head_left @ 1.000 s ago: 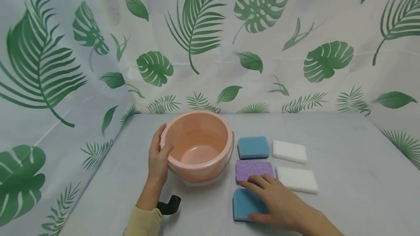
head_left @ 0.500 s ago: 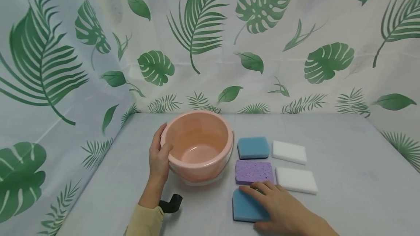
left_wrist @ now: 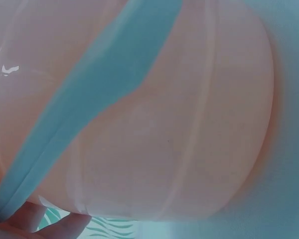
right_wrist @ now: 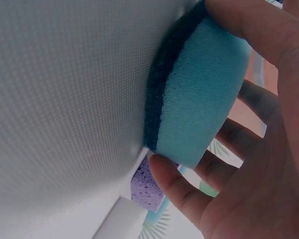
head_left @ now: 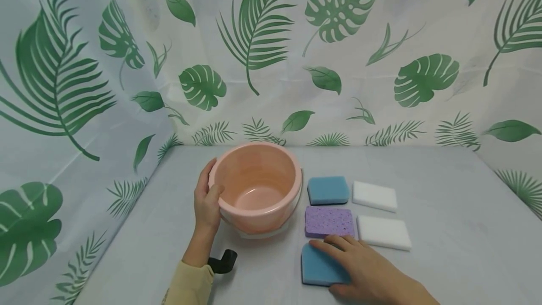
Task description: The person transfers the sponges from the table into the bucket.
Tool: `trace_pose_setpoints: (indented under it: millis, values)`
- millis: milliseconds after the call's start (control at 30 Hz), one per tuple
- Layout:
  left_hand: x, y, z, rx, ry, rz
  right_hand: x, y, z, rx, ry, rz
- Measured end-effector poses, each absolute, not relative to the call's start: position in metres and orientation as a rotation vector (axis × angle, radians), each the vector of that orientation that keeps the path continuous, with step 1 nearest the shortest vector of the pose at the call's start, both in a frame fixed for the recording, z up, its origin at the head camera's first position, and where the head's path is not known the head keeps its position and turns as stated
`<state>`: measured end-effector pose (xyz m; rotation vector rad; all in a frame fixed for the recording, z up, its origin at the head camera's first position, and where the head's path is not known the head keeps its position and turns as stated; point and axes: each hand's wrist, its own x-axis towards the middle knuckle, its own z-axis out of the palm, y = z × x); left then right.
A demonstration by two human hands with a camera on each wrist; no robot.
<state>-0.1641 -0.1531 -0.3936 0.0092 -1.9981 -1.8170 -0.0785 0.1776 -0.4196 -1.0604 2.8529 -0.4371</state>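
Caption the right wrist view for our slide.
Right-hand fingers hold a blue scouring sponge, dark side down, a purple sponge beyond.

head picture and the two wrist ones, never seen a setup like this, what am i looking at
There's no machine here, just one person's bare hands. A camera on the head took the wide picture; one on each wrist took the close-ups. On a pale grey surface stands a round, glossy pink bucket. To its right lie a speckled purple rectangular sponge, two white rectangular foam-like blocks, a far blue rectangular sponge and a near blue rectangular sponge. The left hand grips the bucket; the right hand holds the near blue sponge between thumb and fingers.
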Motion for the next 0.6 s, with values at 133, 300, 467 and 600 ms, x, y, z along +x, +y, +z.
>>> trace_pose_setpoints:
  millis: [133,300,467,600]
  values:
    - [-0.165,-0.153,-0.394,-0.001,-1.986,-1.799,-0.078,0.178,-0.418,-1.024,2.824,-0.464]
    - [-0.164,-0.154,-0.396,-0.006,-1.980,-1.783,-0.078,0.178,-0.417,-1.021,2.811,-0.512]
    - [-0.165,-0.155,-0.396,-0.003,-1.985,-1.778,-0.079,0.182,-0.411,-1.120,2.889,-0.541]
    - [-0.166,-0.154,-0.395,-0.019,-1.987,-1.776,-0.079,0.186,-0.401,-1.087,2.925,-0.551]
